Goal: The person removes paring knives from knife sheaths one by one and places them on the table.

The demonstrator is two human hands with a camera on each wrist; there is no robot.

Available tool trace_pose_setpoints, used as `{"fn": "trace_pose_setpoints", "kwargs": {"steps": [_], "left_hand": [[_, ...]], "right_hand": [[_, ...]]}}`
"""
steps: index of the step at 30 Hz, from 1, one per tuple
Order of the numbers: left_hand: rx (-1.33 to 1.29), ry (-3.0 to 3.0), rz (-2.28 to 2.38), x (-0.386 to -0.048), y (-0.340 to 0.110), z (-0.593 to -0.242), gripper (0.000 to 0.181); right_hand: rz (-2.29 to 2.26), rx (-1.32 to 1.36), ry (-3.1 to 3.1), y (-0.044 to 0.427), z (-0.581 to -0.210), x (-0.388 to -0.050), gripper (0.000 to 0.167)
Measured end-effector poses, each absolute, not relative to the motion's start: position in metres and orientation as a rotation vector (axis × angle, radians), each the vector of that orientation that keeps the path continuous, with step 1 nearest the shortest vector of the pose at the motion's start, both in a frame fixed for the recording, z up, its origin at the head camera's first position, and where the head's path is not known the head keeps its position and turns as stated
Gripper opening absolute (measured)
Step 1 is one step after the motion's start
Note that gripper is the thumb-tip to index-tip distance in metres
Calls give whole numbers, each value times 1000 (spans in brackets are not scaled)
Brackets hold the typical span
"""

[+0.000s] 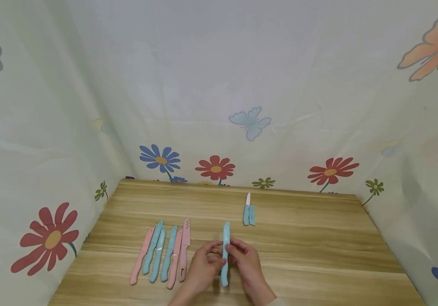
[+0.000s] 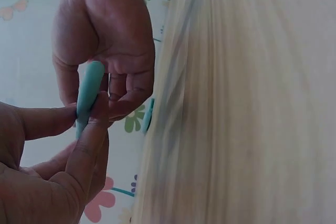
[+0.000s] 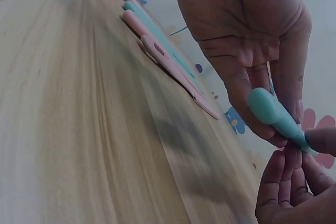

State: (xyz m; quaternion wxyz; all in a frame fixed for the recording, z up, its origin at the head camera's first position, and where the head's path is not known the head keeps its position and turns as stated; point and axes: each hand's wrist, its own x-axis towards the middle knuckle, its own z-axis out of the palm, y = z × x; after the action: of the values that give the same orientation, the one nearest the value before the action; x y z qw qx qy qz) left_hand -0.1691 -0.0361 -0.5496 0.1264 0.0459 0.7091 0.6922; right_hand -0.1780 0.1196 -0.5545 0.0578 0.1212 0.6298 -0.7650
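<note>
A light blue sheathed knife (image 1: pixel 225 255) is held upright in the head view, its handle end toward me. The left hand (image 1: pixel 204 265) pinches it from the left, around the handle. From the right, the right hand (image 1: pixel 247 261) pinches it slightly farther up. In the left wrist view, the rounded handle end of the knife (image 2: pixel 90 85) shows between the left hand (image 2: pixel 47 166) and the right hand (image 2: pixel 107 35). The right wrist view also shows the knife (image 3: pixel 268 107) between both hands; fingers hide part of it.
Left of the hands lie several pink and blue knives in a row, with a pink slotted one (image 1: pixel 184 248) nearest. Farther back lies a small blue knife (image 1: pixel 246 214) with a bare white blade beside its sheath (image 1: pixel 251 215). Printed cloth (image 1: pixel 299 140) walls the wooden table (image 1: pixel 318 255).
</note>
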Motion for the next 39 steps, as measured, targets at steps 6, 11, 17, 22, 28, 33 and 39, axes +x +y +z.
{"fn": "trace_pose_setpoints", "kwargs": {"steps": [6, 11, 17, 22, 28, 33, 39], "left_hand": [[118, 2044, 1998, -167, -31, -552, 52], [88, 2011, 1955, -165, -29, -555, 44], [95, 1966, 1939, -163, -29, -561, 36], [102, 1986, 1922, -163, -29, -561, 35], [124, 1988, 1929, -162, -30, -559, 34], [131, 1986, 1922, -163, -31, -561, 35], [123, 1999, 1908, -163, -32, -561, 34]], "right_hand": [[-2321, 443, 1920, 125, -551, -179, 40], [-2334, 473, 1909, 128, -550, -180, 38], [-2325, 472, 1918, 131, -551, -182, 37], [-2319, 468, 1916, 132, -552, -183, 38], [-2335, 448, 1924, 132, -549, -183, 36], [-2328, 450, 1948, 132, -550, -184, 34], [-2300, 454, 1968, 133, -550, -187, 34]]}}
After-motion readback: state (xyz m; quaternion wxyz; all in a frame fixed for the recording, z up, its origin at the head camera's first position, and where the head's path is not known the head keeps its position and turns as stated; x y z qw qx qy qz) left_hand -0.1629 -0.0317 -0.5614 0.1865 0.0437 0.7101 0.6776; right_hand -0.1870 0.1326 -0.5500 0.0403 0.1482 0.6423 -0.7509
